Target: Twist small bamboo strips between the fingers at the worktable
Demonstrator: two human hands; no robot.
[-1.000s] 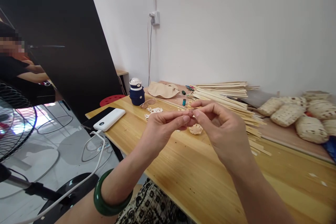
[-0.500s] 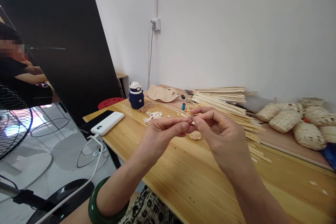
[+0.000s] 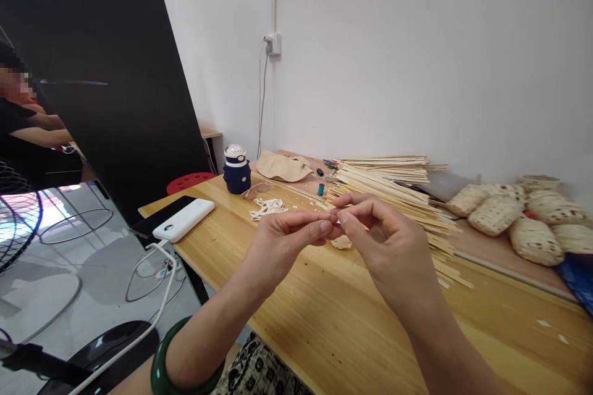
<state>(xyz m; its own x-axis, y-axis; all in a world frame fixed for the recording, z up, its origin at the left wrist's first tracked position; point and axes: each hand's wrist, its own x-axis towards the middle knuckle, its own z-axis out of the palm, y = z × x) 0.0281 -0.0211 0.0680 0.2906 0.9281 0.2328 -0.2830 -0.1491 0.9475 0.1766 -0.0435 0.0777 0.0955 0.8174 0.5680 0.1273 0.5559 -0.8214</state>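
My left hand (image 3: pixel 290 237) and my right hand (image 3: pixel 382 228) meet fingertip to fingertip above the wooden table (image 3: pixel 319 302). Both are closed in a pinch, thumbs against forefingers. Whatever lies between the fingertips is too small and too covered to make out. Just below them on the table, partly hidden by the fingers, is a small pale woven piece (image 3: pixel 341 242). Behind the right hand spreads a bundle of thin flat bamboo-like strips (image 3: pixel 389 179). A small teal thread spool (image 3: pixel 321 189) stands beyond the fingertips.
White curled strips (image 3: pixel 267 208), glasses (image 3: pixel 256 190) and a dark blue bottle (image 3: pixel 237 170) are at the back left. A white power bank (image 3: pixel 189 220) with a cable lies by the left edge. Several woven baskets (image 3: pixel 498 213) sit at right. A person (image 3: pixel 32 129) is at far left.
The view has shifted slightly, so the surroundings sit a little farther left. My hands stay pinched together in nearly the same pose.
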